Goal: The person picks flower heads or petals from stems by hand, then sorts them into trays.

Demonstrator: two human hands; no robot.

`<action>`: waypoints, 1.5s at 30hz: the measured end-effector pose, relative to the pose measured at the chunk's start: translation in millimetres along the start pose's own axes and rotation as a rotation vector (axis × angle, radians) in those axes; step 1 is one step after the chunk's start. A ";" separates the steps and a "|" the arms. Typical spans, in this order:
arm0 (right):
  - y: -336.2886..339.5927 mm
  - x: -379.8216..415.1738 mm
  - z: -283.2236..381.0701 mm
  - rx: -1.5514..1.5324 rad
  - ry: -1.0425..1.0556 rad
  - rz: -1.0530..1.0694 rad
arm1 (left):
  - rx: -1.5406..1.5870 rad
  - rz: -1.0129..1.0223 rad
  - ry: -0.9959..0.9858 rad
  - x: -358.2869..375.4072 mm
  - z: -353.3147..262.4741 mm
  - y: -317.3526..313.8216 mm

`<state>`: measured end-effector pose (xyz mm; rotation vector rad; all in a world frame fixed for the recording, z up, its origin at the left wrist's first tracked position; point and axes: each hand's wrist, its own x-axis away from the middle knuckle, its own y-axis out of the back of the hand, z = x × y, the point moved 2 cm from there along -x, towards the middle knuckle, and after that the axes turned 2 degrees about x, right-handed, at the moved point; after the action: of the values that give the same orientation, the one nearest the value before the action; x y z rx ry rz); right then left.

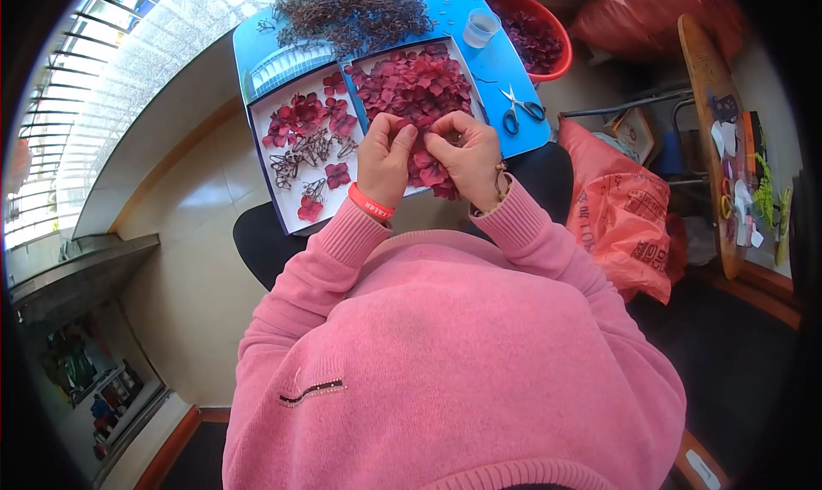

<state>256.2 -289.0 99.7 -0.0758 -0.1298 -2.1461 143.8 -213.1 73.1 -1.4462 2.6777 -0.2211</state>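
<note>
My left hand (384, 158) and my right hand (468, 158) are close together over the near edge of a shallow box. Thumb and forefinger of each are pinched around parts of a dark red flower cluster (431, 170), which hangs between and below them. Behind my hands, the box's right part is heaped with red petals (415, 83). In the left part (291, 209) lie red flowers (306, 116) and brown stems (300, 152). A single red flower (337, 175) rests beside my left wrist.
The blue table (524, 133) also bears a pile of brown stems (355, 12), a clear cup (481, 28) and black-handled scissors (519, 111). A red basin (561, 60) with dark petals is beyond its right edge. Red bags (616, 207) stand at the right.
</note>
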 end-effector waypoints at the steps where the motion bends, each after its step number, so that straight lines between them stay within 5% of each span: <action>1: -0.1 0.1 -1.5 0.036 0.029 -0.006 | -0.043 -0.005 -0.031 0.6 -3.6 -1.3; 5: 0.6 3.4 3.2 0.364 0.462 -0.081 | -0.252 0.002 -0.176 2.3 -10.9 -1.8; 11: -0.5 16.7 9.5 0.358 0.547 -0.133 | -0.540 -0.014 -0.414 11.0 -26.4 -5.2; 20: 3.6 33.5 30.5 0.059 0.540 -0.110 | -0.510 0.097 -0.973 13.8 -53.4 -6.6; 29: 12.5 50.2 51.4 0.059 0.662 -0.076 | -0.471 0.171 -1.024 26.2 -71.0 -8.7; 38: 12.4 56.9 57.4 0.116 0.661 -0.042 | -0.635 0.310 -1.143 32.5 -101.8 -5.3; 45: 8.7 54.8 58.0 -0.230 0.241 0.100 | -0.697 0.312 -1.186 28.6 -100.7 0.0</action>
<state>233.8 -332.2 163.5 0.0430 0.2565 -2.0441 113.3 -228.6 172.0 -0.7408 1.8827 1.2574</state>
